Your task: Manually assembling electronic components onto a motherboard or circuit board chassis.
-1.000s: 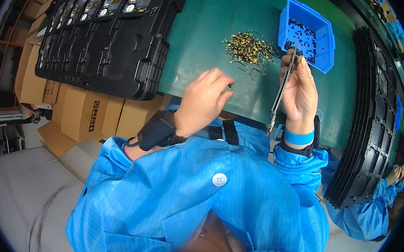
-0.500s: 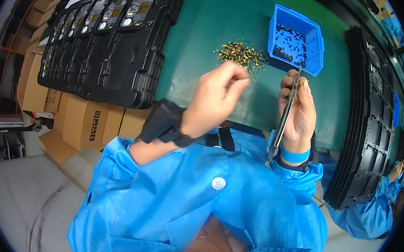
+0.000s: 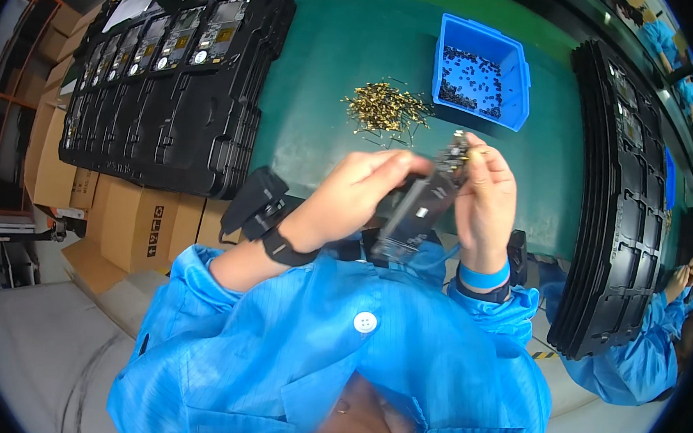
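Observation:
My right hand (image 3: pixel 487 196) grips a long dark circuit board (image 3: pixel 423 207) by its upper right edge, thumb on its face. The board is tilted, with its face partly turned up and small components at its far end. My left hand (image 3: pixel 349 190) is closed, its thumb and index finger together at the board's left edge. Whatever its fingertips hold is blurred and hidden. Just beyond the hands lies a pile of small gold-and-black parts (image 3: pixel 385 108) with thin dark leads. A blue plastic bin (image 3: pixel 523 96) of tiny black pieces stands behind my right hand.
A black tray (image 3: pixel 194 125) with circuit boards in its far slots stands left on the green table mat (image 3: pixel 319 57). Stacked black trays (image 3: pixel 610 215) rise at the right. Cardboard boxes (image 3: pixel 136 223) sit below at left. Another person's blue sleeve (image 3: pixel 625 377) shows far right.
The circuit board has turned from edge-on to show its face and come left with my right hand. My left hand has moved from beside the pile to the board's left edge.

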### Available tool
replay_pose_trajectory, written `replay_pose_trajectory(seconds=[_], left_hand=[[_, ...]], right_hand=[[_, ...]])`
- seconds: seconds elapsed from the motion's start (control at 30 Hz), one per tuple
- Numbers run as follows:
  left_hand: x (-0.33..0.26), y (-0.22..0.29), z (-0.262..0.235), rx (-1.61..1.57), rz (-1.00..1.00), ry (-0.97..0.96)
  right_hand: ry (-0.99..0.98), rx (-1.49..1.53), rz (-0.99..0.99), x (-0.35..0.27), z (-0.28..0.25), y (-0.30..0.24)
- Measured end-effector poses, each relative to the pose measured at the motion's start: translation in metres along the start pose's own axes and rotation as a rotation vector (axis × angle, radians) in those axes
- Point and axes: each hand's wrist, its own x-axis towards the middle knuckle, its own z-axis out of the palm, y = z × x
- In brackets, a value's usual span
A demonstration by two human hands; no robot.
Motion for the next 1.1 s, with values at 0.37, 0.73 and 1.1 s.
replay_pose_trajectory(seconds=[0.37, 0.73, 1.1], left_hand=[[-0.036, 0.001, -0.03, 0.147, -0.106, 0.151], [-0.045, 0.009, -0.029, -0.154, -0.234, 0.227], [-0.043, 0.018, -0.025, 0.023, -0.186, 0.261]], right_hand=[[-0.29, -0.345, 0.169, 0.003, 0.046, 0.016], [-0.266, -0.516, 0.04, 0.002, 0.047, 0.011], [-0.285, -0.63, -0.028, -0.001, 0.046, 0.007]])
